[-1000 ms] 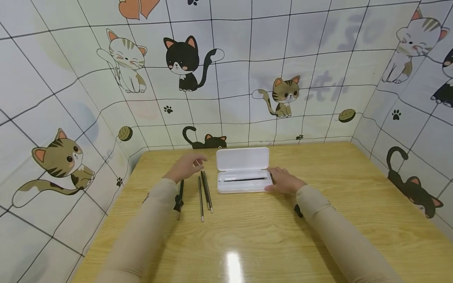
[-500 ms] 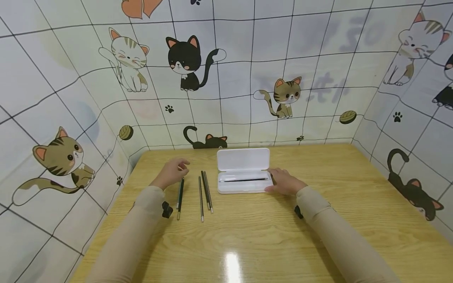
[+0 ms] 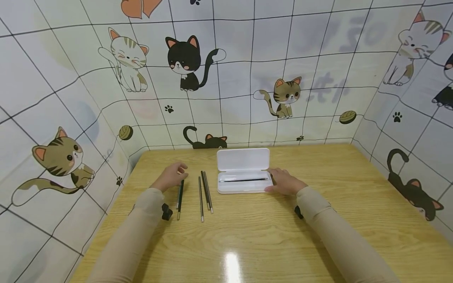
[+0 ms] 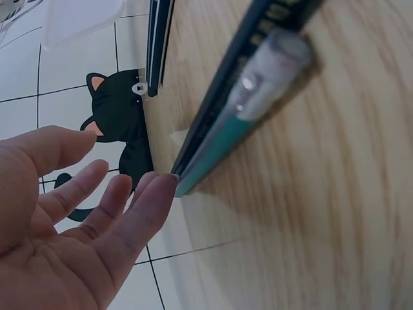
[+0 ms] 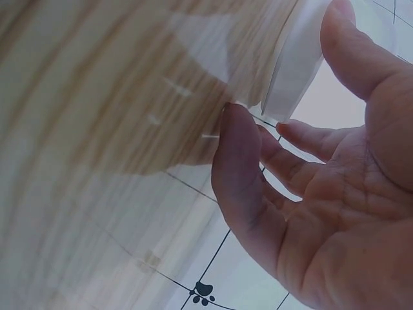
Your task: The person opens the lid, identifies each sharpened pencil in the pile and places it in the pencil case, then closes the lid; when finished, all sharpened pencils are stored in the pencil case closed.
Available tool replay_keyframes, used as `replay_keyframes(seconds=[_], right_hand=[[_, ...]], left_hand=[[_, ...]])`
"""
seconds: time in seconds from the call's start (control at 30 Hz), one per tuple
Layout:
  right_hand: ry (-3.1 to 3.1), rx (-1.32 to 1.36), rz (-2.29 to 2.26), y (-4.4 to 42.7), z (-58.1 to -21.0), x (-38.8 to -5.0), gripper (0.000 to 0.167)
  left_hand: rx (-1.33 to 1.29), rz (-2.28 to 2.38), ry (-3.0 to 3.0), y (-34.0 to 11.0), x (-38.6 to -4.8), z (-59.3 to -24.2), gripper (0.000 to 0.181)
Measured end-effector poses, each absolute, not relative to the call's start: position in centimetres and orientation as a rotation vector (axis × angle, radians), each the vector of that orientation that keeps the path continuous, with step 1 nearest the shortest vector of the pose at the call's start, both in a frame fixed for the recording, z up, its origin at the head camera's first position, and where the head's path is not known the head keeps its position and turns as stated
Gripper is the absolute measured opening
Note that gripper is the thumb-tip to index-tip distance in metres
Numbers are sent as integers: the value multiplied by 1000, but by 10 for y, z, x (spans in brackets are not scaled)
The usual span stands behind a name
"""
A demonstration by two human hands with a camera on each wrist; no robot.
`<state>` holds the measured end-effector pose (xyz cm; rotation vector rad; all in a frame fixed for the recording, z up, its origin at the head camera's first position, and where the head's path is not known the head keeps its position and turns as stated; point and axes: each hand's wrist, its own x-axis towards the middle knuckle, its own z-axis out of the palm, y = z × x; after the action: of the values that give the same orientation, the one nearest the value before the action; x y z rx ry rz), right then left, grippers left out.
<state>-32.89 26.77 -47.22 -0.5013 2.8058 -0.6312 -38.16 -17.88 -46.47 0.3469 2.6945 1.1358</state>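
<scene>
A white case (image 3: 242,159) stands with its lid raised, and one slim dark stick (image 3: 244,180) lies inside. My right hand (image 3: 284,182) grips the case's right end, thumb at the front corner and fingers towards the back; the right wrist view shows the thumb (image 5: 355,55) against the white plastic. To the left, my left hand (image 3: 170,177), fingers loosely curved and holding nothing, hovers by the far ends of two sticks (image 3: 180,200). In the left wrist view these are a dark one (image 4: 222,81) with lettering and a teal one (image 4: 216,152), close to the fingertips.
Several slim dark sticks (image 3: 205,190) lie between the left pair and the case on the wooden table (image 3: 269,236). A cat-patterned sheet (image 3: 233,78) rises behind the table and along both sides. Black wrist devices show at both sleeves.
My left hand has moved left from beside the middle sticks to above the left pair, then slightly lower. My right hand stays at the case.
</scene>
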Motion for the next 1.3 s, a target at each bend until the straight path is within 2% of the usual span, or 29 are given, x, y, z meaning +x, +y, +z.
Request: replay_keyframes(seconds=[0.5,1.0,1.3], right_hand=[[2802,-499,-609,268,-471,-329,84],[2803,-513,-594,267,-472,-330,85],[2802,-511,-617,266,-470,-329,84]], left_hand=[[323,1104,2652,-179,-379,-462,51],[350,1149,2592,-166,-372,-460,49],[317,968,2553,-173,-364,-455,52]])
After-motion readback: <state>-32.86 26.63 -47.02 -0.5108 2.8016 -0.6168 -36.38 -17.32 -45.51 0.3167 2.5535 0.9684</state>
